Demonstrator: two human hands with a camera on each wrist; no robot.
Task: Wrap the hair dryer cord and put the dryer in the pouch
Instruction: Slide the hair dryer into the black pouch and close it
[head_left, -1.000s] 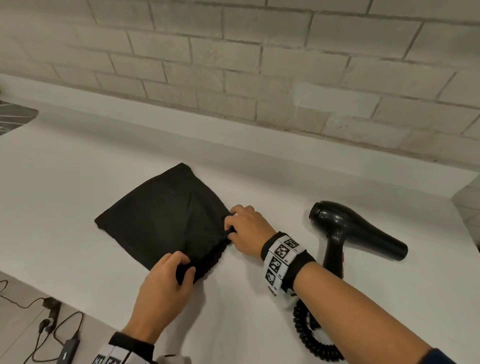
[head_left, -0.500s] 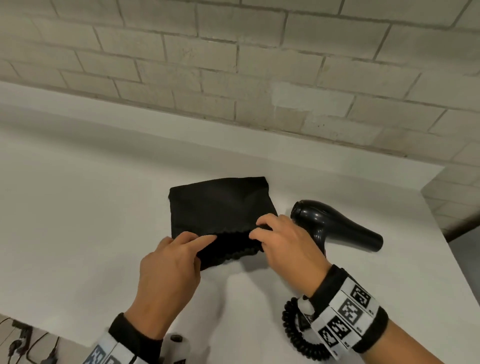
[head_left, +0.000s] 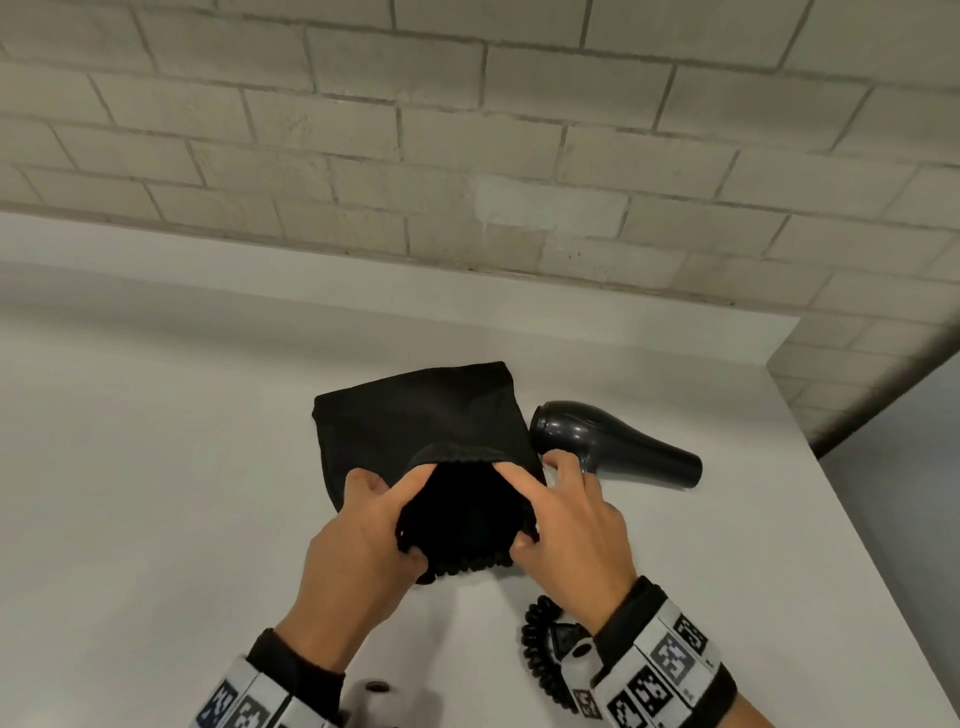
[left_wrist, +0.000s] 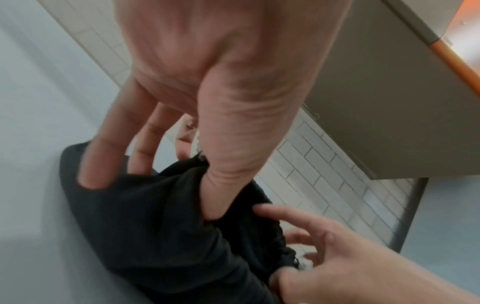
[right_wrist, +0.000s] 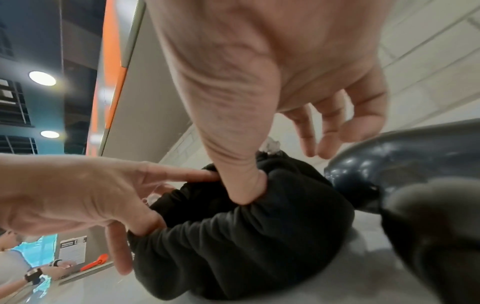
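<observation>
The black cloth pouch (head_left: 415, 415) lies mid-counter with its mouth toward me. My left hand (head_left: 379, 525) grips the left side of the rim, with the thumb (left_wrist: 228, 185) tucked inside the pouch (left_wrist: 155, 226) and the fingers outside. My right hand (head_left: 561, 519) holds the right side, its thumb (right_wrist: 241, 181) hooked into the pouch (right_wrist: 246, 236). Between the two hands the mouth is spread wide. The black hair dryer (head_left: 613, 441) lies just right of the pouch, and its body (right_wrist: 402, 164) is close under my right fingers. Its coiled cord (head_left: 540, 649) lies by my right wrist.
The white counter (head_left: 156, 467) runs back to a brick wall (head_left: 467, 156). Its right edge (head_left: 883, 545) drops off beyond the dryer. In the right wrist view another person's arm with a watch (right_wrist: 33, 273) shows far off.
The pouch has been turned and drawn closer to the dryer. Both hands have moved from pinching its flat edge to spreading its mouth open.
</observation>
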